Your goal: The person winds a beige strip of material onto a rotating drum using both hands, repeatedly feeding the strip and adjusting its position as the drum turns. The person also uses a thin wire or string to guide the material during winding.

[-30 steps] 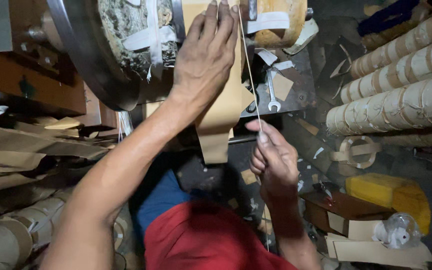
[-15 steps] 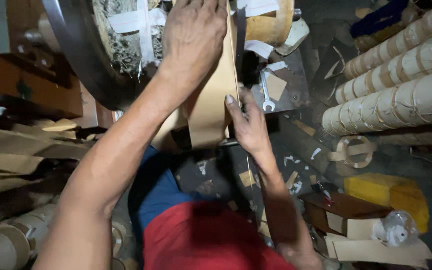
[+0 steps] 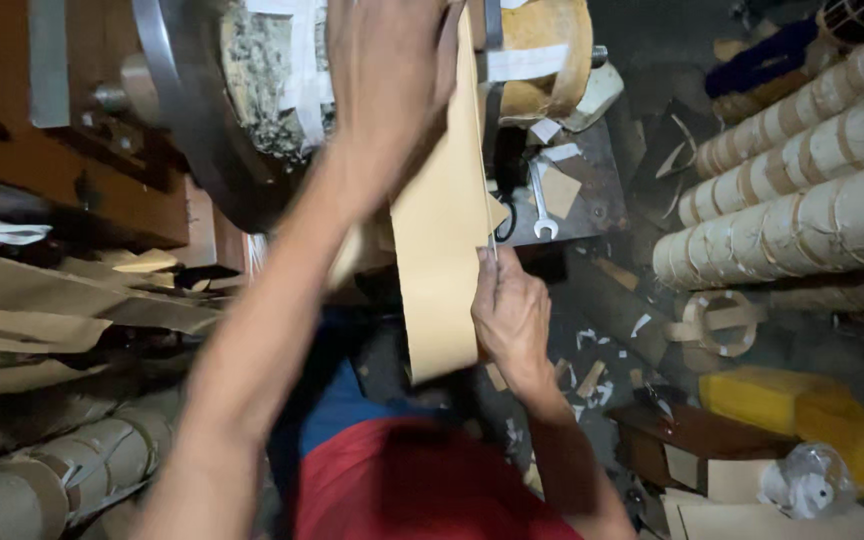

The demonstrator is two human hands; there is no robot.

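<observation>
A wide strip of brown paper (image 3: 442, 250) hangs down from a large roll (image 3: 272, 80) mounted on a metal machine at the top. My left hand (image 3: 387, 70) is raised high and pressed flat against the paper near the roll. My right hand (image 3: 507, 310) is lower, pinching the paper's right edge, with a thin string or wire running up from its fingers. The strip's free end hangs beside my right wrist.
Stacked rolls of tan tape (image 3: 802, 200) fill the right side. A wrench (image 3: 542, 205) lies on a dark metal plate. A yellow block (image 3: 792, 410), a brown box (image 3: 697, 440) and paper scraps lie on the floor. Crumpled brown paper (image 3: 42, 310) and more rolls (image 3: 72, 460) sit left.
My left hand rose higher along the paper toward the roll. My right hand moved from the thin string to the paper's right edge, and the strip now hangs longer.
</observation>
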